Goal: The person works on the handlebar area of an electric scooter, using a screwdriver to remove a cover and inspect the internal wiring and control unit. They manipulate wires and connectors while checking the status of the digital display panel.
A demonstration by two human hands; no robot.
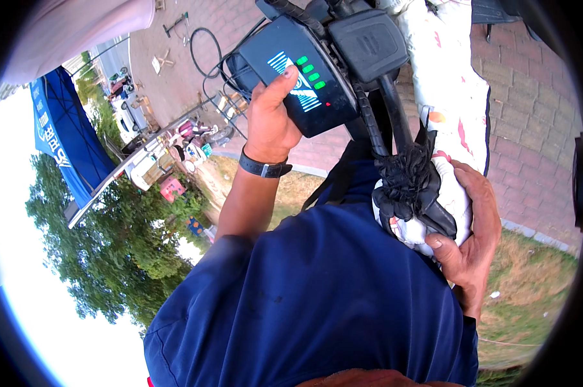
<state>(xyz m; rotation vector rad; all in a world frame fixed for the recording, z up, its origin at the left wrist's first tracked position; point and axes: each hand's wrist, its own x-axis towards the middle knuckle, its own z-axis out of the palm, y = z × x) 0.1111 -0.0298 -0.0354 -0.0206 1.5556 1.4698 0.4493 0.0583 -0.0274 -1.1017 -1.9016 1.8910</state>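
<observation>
My left hand (pixel 273 119), with a black watch strap at the wrist, grips the near side of a black box (pixel 333 84). The thumb lies on the box's striped label, beside a row of several lit green bars and a small red light. On the right, my right hand (pixel 473 222) is closed around a white padded cover (pixel 459 187), thumb and fingers on either side. A black handlebar grip (pixel 438 216) with tattered black wrapping (pixel 404 173) lies against that cover. The fingers behind the box and under the cover are hidden.
A black rounded-square part (pixel 369 45) on a stem stands beside the box. Cables (pixel 204 58) loop to its left. More white padded cover (pixel 456 84) stretches away over brick paving (pixel 523 97). Farther left are a blue canopy (pixel 69 135), trees (pixel 111 245) and parked vehicles (pixel 130 119).
</observation>
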